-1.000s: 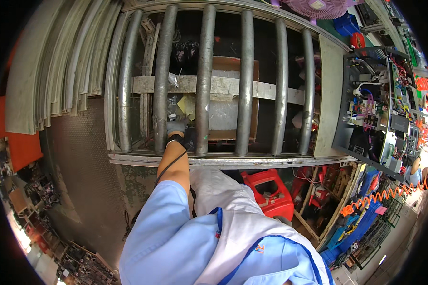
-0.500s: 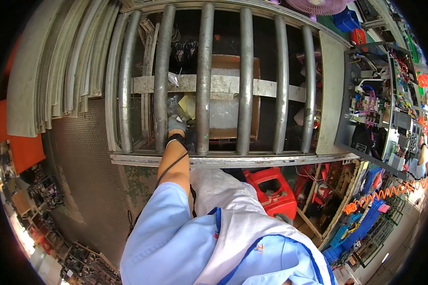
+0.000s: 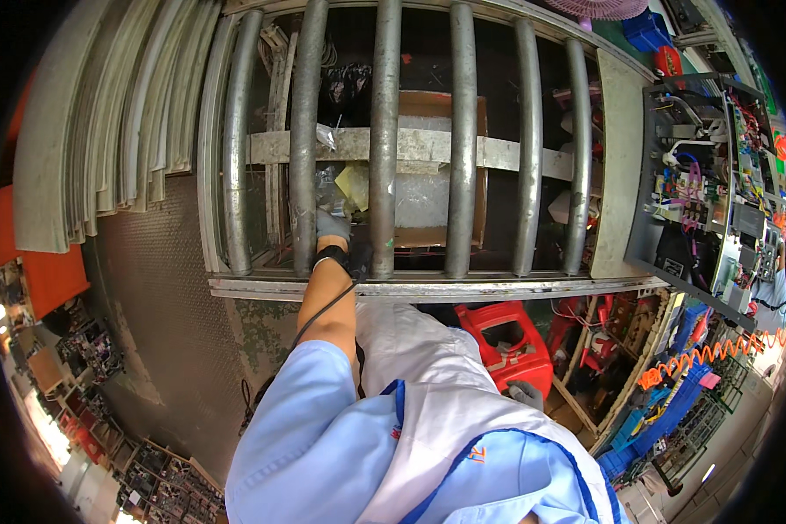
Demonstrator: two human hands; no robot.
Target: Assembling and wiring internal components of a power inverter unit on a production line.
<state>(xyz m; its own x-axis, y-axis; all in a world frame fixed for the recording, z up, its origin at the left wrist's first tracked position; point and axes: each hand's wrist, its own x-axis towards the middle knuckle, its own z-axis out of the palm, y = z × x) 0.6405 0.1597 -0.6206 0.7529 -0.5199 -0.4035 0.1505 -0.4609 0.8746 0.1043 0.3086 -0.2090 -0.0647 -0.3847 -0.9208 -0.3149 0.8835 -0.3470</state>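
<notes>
- Grey glove fabric is covering the left hand, which is hanging between two metal rollers; its fingers are showing too poorly to tell whether they are spread or pinching something.
- A yellow sheet is lying just beyond that hand, between the same rollers as seen from above.
- To the sheet's right, a cardboard box is sitting beneath the rollers.
- A black band is circling the left wrist, with a dark cord running along the forearm.
- Also gloved, the right hand is showing beside a red stool; partly hidden, it is leaving its grip and any contact unclear.
- Small orange characters are marking the blue-and-white clothing.
</notes>
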